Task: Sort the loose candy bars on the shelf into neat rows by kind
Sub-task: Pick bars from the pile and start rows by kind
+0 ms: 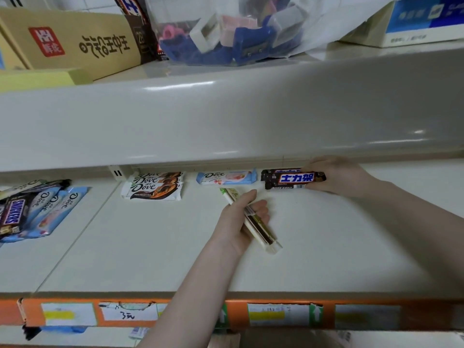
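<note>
Hands worked the candy shelf (326,247), each holding a bar.

Right hand (334,175) gripped a dark Snickers bar (296,178) by its right end, fingers curled round it, at the back of the shelf atop more dark bars (283,187) stacked there. Left hand (241,217) was clamped round a white-and-green bar (253,222), held edge-up and angled above the shelf's middle. Just left of the Snickers stack lay a pale-blue Dove bar (226,177), and further left a stack of white Dove bars (154,188), both against the back wall. On the neighbouring shelf panel at far left sat a loose heap of blue Dove and Snickers bars (37,212). Orange price strip (238,313) with paper labels ran along the shelf's front edge; cardboard box (75,41) and a clear bag of plastic parts (226,31) sat on the shelf above.
</note>
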Demonstrator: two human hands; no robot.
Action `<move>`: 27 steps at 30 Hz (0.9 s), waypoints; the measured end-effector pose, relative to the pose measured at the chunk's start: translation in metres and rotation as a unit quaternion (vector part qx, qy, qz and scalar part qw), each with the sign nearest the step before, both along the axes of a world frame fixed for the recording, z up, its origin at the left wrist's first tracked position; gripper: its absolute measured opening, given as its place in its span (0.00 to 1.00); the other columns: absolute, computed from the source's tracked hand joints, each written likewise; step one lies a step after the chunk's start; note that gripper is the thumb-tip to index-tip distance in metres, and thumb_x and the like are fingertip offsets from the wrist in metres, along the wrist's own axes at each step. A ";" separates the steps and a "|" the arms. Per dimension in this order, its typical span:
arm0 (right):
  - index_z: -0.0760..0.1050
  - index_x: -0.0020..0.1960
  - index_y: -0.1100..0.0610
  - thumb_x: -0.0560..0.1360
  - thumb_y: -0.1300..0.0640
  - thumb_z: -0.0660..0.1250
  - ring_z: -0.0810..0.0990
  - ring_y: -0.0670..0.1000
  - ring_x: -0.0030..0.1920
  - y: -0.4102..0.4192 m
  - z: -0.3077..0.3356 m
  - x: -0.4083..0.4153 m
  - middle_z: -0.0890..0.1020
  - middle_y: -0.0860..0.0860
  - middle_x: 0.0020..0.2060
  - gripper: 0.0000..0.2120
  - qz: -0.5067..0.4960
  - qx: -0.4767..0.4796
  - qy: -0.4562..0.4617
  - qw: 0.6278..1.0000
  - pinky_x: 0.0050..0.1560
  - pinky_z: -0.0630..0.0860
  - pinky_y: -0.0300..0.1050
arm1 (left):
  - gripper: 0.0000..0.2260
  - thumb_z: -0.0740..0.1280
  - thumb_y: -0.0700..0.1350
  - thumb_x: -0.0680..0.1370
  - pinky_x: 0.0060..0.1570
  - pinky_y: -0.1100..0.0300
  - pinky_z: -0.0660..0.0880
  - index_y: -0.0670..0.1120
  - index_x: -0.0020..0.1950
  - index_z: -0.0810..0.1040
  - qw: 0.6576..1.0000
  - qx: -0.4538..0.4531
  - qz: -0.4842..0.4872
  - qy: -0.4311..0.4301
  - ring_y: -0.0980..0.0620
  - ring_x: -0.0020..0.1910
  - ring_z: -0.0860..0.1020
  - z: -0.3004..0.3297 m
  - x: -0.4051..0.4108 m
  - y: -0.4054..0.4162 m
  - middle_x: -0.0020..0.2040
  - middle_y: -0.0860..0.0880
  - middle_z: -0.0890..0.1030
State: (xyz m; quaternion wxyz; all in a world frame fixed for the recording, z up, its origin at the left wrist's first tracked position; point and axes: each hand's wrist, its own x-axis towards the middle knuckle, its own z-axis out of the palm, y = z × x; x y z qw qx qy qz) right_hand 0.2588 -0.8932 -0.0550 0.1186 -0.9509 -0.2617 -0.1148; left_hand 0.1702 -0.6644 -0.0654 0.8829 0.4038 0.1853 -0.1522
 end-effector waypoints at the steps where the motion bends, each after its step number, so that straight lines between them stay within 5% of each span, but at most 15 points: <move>1: 0.78 0.55 0.53 0.72 0.53 0.69 0.76 0.52 0.45 0.001 0.000 0.000 0.80 0.51 0.44 0.12 0.001 0.007 0.007 1.000 0.41 0.73 0.47 | 0.06 0.67 0.42 0.76 0.28 0.62 0.73 0.42 0.42 0.72 1.000 0.008 -0.001 0.002 0.51 0.23 0.74 0.000 0.000 0.000 0.28 0.45 0.78; 5: 0.79 0.54 0.54 0.72 0.54 0.69 0.76 0.52 0.44 0.004 0.000 -0.002 0.80 0.52 0.43 0.11 -0.005 0.019 0.018 1.000 0.42 0.75 0.50 | 0.20 0.67 0.61 0.71 0.32 0.60 0.70 0.43 0.44 0.74 1.000 -0.011 0.002 0.008 0.51 0.27 0.71 0.006 0.000 0.002 0.29 0.47 0.75; 8: 0.79 0.55 0.55 0.72 0.54 0.69 0.76 0.52 0.43 0.006 0.000 -0.007 0.81 0.52 0.43 0.12 -0.005 0.031 0.013 0.999 0.41 0.75 0.49 | 0.30 0.56 0.69 0.73 0.35 0.59 0.67 0.42 0.48 0.76 0.998 -0.069 0.016 0.000 0.51 0.30 0.68 0.009 0.001 0.006 0.33 0.46 0.72; 11: 0.78 0.58 0.55 0.73 0.53 0.68 0.74 0.51 0.40 0.008 0.000 -0.016 0.81 0.54 0.43 0.14 -0.012 0.041 -0.024 0.999 0.39 0.70 0.46 | 0.24 0.55 0.61 0.78 0.37 0.58 0.67 0.42 0.53 0.77 0.996 -0.083 0.015 -0.011 0.51 0.32 0.68 0.012 0.002 0.011 0.34 0.46 0.70; 15: 0.77 0.59 0.55 0.75 0.55 0.66 0.78 0.55 0.43 0.015 0.004 -0.040 0.82 0.54 0.44 0.14 -0.027 0.068 -0.033 0.997 0.41 0.71 0.48 | 0.15 0.58 0.53 0.80 0.38 0.58 0.71 0.44 0.44 0.77 0.997 -0.071 0.025 -0.029 0.52 0.32 0.71 0.016 0.005 0.012 0.30 0.48 0.73; 19: 0.78 0.57 0.52 0.75 0.54 0.65 0.78 0.46 0.43 0.022 0.003 -0.077 0.82 0.50 0.46 0.12 -0.067 0.159 0.040 0.984 0.46 0.72 0.40 | 0.10 0.59 0.44 0.81 0.32 0.61 0.79 0.43 0.45 0.76 0.992 -0.103 0.024 -0.069 0.55 0.28 0.81 0.012 0.006 0.010 0.29 0.50 0.82; 22: 0.80 0.54 0.50 0.75 0.56 0.65 0.78 0.36 0.40 0.021 -0.001 -0.100 0.83 0.46 0.44 0.09 -0.091 0.256 0.118 0.955 0.44 0.70 0.27 | 0.07 0.60 0.41 0.80 0.41 0.57 0.79 0.42 0.46 0.76 0.989 -0.113 0.018 -0.088 0.54 0.31 0.82 0.011 0.005 0.001 0.32 0.48 0.83; 27: 0.80 0.50 0.55 0.72 0.62 0.68 0.74 0.42 0.31 0.006 -0.001 -0.123 0.79 0.50 0.31 0.08 -0.047 0.435 0.197 0.878 0.37 0.71 0.27 | 0.06 0.61 0.37 0.79 0.46 0.54 0.78 0.39 0.46 0.76 0.990 -0.113 -0.001 -0.088 0.51 0.32 0.83 0.013 -0.004 -0.041 0.33 0.45 0.84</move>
